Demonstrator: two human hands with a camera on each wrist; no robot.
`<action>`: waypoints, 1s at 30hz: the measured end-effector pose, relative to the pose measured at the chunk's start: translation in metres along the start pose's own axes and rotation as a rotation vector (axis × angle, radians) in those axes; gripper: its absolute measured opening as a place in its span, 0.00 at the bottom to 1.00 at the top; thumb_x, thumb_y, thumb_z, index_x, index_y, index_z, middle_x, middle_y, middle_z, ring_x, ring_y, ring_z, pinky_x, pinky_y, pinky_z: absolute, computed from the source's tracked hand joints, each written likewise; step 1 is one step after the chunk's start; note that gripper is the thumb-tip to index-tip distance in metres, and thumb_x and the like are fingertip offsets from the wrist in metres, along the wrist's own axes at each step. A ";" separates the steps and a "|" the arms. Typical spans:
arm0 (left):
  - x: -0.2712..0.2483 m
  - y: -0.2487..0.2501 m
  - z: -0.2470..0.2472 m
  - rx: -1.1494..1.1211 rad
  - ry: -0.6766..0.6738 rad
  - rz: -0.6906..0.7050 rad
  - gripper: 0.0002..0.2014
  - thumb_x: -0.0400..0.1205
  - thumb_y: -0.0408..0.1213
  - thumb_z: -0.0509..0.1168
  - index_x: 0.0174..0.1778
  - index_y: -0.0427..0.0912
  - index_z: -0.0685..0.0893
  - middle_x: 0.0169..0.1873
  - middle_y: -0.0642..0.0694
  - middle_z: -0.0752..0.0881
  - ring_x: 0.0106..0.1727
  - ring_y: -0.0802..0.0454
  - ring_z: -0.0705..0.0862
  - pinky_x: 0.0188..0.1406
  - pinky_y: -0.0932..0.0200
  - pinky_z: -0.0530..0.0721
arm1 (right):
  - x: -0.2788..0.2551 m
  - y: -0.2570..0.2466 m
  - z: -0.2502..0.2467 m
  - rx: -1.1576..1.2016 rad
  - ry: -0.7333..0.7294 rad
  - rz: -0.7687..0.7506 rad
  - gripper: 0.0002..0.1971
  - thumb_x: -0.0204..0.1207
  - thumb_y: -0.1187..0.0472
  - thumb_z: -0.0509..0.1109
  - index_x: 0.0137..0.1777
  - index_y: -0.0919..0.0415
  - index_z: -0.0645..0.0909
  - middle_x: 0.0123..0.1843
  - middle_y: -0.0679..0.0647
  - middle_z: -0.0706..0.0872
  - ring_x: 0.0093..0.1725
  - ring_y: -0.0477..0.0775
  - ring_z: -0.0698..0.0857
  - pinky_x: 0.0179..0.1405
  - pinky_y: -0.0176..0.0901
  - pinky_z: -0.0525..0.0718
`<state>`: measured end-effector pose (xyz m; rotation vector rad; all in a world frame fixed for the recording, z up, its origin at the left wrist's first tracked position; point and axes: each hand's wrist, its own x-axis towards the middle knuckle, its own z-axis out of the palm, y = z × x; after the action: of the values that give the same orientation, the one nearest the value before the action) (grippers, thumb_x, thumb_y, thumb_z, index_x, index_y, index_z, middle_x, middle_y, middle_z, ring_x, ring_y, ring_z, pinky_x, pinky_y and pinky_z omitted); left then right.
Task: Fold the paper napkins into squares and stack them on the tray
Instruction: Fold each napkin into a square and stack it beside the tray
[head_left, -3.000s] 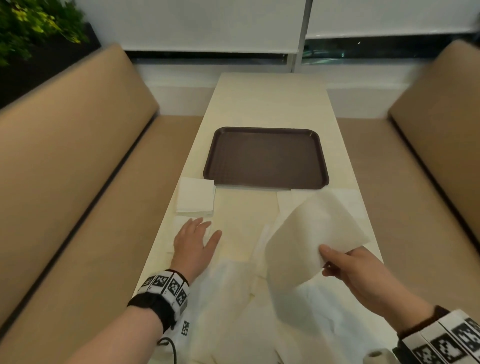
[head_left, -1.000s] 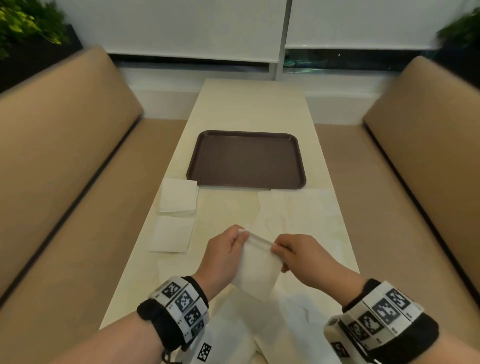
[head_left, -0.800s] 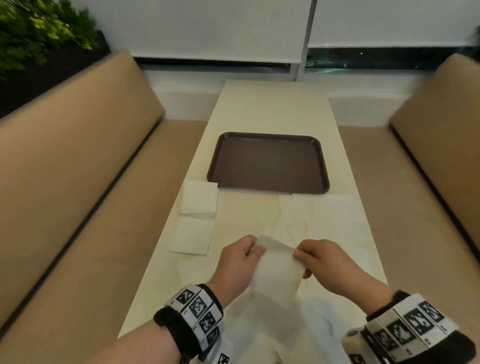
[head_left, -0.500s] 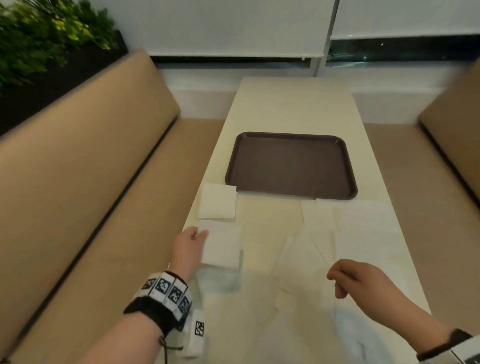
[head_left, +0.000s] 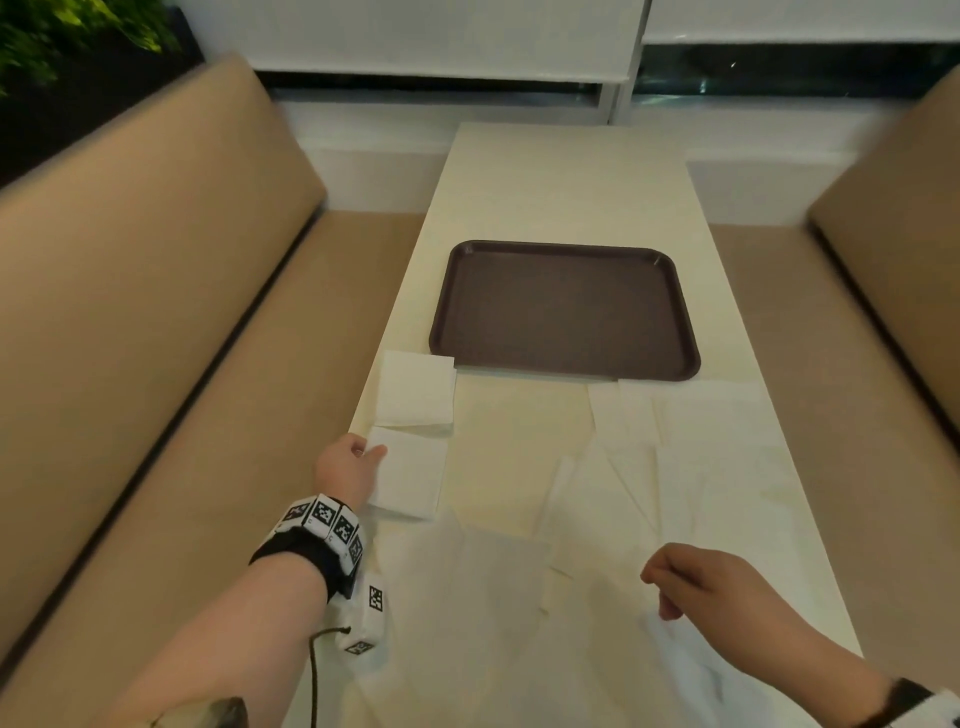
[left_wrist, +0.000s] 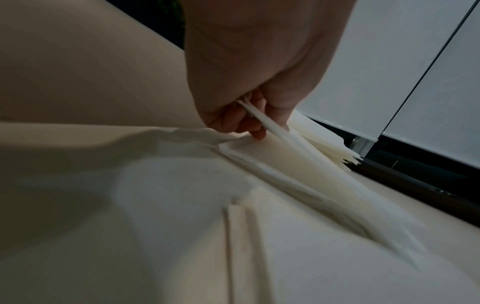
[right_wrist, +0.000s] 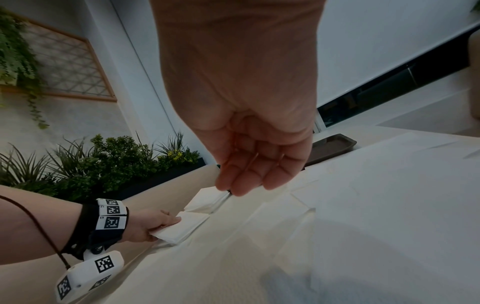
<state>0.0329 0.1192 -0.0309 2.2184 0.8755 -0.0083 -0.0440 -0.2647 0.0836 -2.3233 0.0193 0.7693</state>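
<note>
Left hand (head_left: 347, 470) pinches a folded napkin (head_left: 410, 473) by its edge, just short of the folded stack (head_left: 415, 389) lying beside the near-left corner of the brown tray (head_left: 563, 309). Right hand (head_left: 711, 587) hangs loosely curled, holding nothing, over unfolded napkins (head_left: 675, 467) spread on the surface (head_left: 561, 176) near the tray.

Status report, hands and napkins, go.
Left hand pinches folded white paper napkin beside folded stack. Right hand loosely curled, holds nothing. Dark brown plastic tray holds no napkins.

The left hand (left_wrist: 259, 82) pinches a folded napkin's (left_wrist: 298, 156) edge — the napkin tilted above the pale table (left_wrist: 155, 226).
</note>
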 end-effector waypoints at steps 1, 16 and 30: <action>0.000 0.000 0.000 -0.003 0.007 -0.015 0.10 0.80 0.41 0.70 0.47 0.38 0.81 0.39 0.43 0.82 0.45 0.41 0.81 0.43 0.56 0.74 | 0.000 0.000 0.000 0.004 0.002 -0.004 0.12 0.82 0.59 0.63 0.40 0.49 0.84 0.35 0.45 0.89 0.38 0.46 0.86 0.41 0.37 0.82; -0.115 -0.031 -0.008 0.479 -0.318 0.437 0.21 0.79 0.55 0.67 0.65 0.51 0.82 0.67 0.52 0.77 0.71 0.50 0.69 0.70 0.57 0.67 | 0.021 0.001 0.043 -0.414 -0.190 -0.385 0.12 0.81 0.49 0.63 0.61 0.44 0.81 0.64 0.40 0.78 0.64 0.43 0.75 0.65 0.35 0.71; -0.120 -0.019 -0.001 0.375 -0.325 0.146 0.16 0.71 0.39 0.74 0.53 0.50 0.81 0.48 0.50 0.83 0.53 0.49 0.80 0.53 0.55 0.81 | 0.027 0.010 0.079 -0.848 -0.374 -0.473 0.21 0.79 0.53 0.64 0.71 0.51 0.73 0.78 0.56 0.65 0.78 0.63 0.60 0.74 0.56 0.71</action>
<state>-0.0704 0.0590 -0.0117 2.5248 0.5636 -0.4858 -0.0651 -0.2194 0.0161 -2.7028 -1.1788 1.0743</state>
